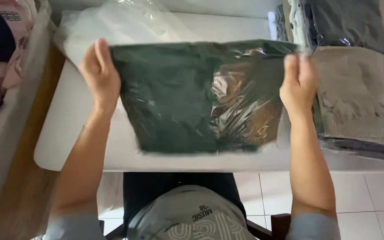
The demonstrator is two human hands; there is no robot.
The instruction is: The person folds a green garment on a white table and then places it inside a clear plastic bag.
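Head view: bagged green garment [174, 98] stretched between both hands' fingers [101, 55] (gripping its side edges).

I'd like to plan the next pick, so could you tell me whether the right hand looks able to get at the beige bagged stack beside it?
Probably yes: the right hand is right next to the beige stack with nothing between, though it now grips the green bagged garment.

A bagged garment [178, 95] is held above the surface [81, 146], the left hand [99, 73] at its left edge and the right hand [298, 82] at its right edge. Loose plastic bags [125, 24] lie behind it, and a stack of bagged garments [361, 98] sits just right of the right hand.
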